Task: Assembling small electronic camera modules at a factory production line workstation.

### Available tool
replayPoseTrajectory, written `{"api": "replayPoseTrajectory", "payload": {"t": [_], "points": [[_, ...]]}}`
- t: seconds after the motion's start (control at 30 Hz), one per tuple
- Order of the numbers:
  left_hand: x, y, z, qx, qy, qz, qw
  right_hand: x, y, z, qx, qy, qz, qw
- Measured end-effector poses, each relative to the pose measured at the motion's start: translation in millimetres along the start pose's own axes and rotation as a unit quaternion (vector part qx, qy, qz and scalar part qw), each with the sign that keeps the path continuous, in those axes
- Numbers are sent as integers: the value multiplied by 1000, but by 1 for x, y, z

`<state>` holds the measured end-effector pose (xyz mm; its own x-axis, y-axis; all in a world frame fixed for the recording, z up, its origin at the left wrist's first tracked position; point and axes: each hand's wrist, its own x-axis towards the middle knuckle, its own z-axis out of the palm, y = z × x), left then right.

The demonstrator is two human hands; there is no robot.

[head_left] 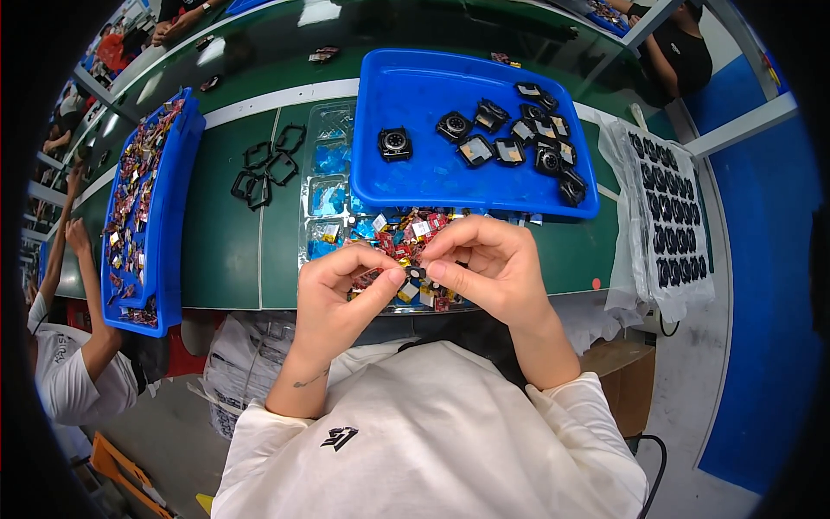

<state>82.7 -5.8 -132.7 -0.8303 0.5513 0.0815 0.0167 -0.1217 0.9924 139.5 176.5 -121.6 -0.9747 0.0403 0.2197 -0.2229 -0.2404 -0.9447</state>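
Note:
My left hand (341, 290) and my right hand (494, 266) meet close in front of me, each with thumb and fingertips pinched. Between them is a small dark part with a pale round spot (416, 272); the fingers cover much of it, and its kind is unclear. Just below the hands a clear plastic tray (304, 203) holds a heap of small red, yellow and white electronic pieces. Beyond it, overlapping its edge, sits a blue tray (475, 206) with several black watch-like housings (395, 144), some showing a round dial, others a pale flat side.
Several empty black frames (278, 166) lie left on the green table (223, 216). A long blue bin (177, 190) of small parts stands farther left, near a co-worker's arm (82, 259). At right, a white sheet tray (635, 173) carries rows of black pieces. Behind runs a green conveyor (415, 30).

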Motion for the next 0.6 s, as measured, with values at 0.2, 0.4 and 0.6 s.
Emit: {"api": "replayPoseTrajectory", "payload": {"t": [0.2, 0.4, 0.6], "points": [[1, 2, 1, -56, -20, -34, 998, 3, 7, 1, 51, -18, 11, 998], [1, -2, -10, -87, -10, 12, 996, 13, 4, -7, -232, 29, -58, 971], [2, 1, -17, -83, 39, 14, 996, 32, -1, -19, -522, -94, -118, 839]]}}
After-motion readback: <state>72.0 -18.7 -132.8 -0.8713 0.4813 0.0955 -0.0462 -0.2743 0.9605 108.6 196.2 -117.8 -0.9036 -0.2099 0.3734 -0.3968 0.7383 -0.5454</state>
